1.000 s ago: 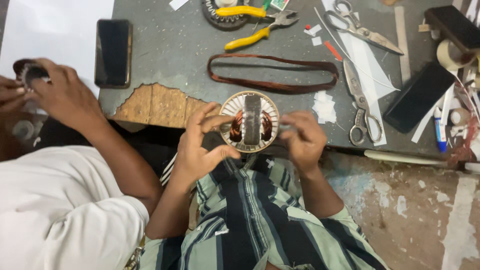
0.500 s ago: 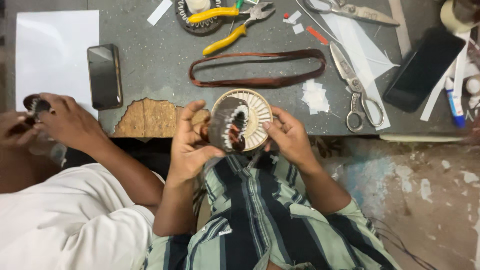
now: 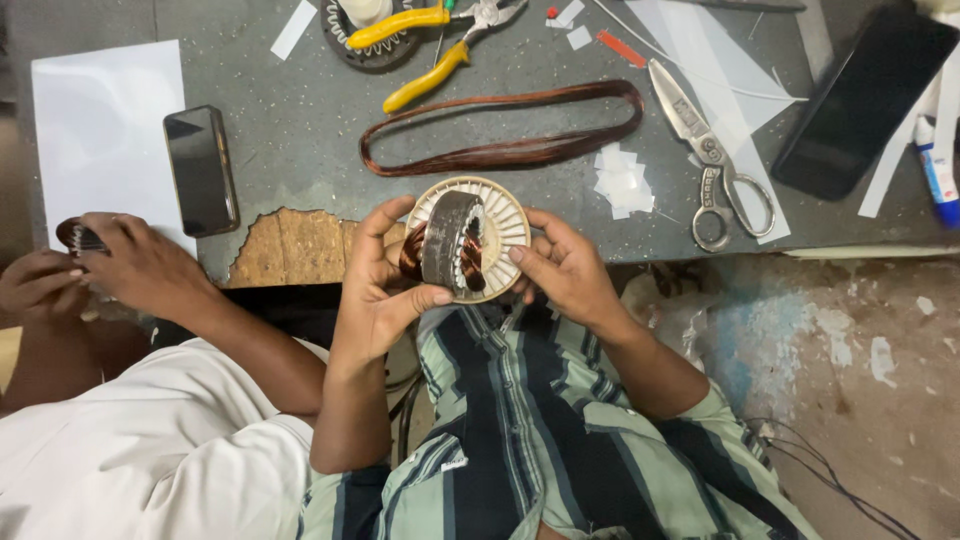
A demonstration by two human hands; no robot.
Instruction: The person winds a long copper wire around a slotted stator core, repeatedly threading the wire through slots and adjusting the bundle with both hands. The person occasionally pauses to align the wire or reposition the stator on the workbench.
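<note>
Hands first: left hand (image 3: 385, 290) curls around the near-left edge of a round motor stator (image 3: 462, 238), thumb pressed across its lower face, fingers wrapped up behind the rim. Right hand (image 3: 560, 265) cups the stator's right side, fingertips bent onto the pale slotted rim. Both hands are closed on it in a partial grip, not fists. The stator is tilted, held just off the near edge of the bench (image 3: 300, 120), above the striped shirt; copper winding and a grey band show across its middle.

Count, placed from the stator:
- One loop of copper wire (image 3: 500, 135), long and flat on the bench, just beyond the stator.
- One pair of scissors (image 3: 712, 160), to the right of the stator, handles toward the bench edge.
- One pair of yellow-handled pliers (image 3: 425, 50), beyond the wire loop, partly resting on a second round wound part (image 3: 345, 45) at the top edge.
- Two dark phones: one (image 3: 200, 170) to the left of the stator, one (image 3: 865, 100) far right.
- One white sheet (image 3: 100, 130) further left, past the left phone.
- One small heap of white paper slips (image 3: 622, 182) between stator and scissors.
- One chipped patch (image 3: 290, 245) of bare wood in the bench edge, immediately left of the stator.

Another person in a white shirt sits at far left; their two hands (image 3: 90, 265) hold a small dark part, detail too small to tell.
</note>
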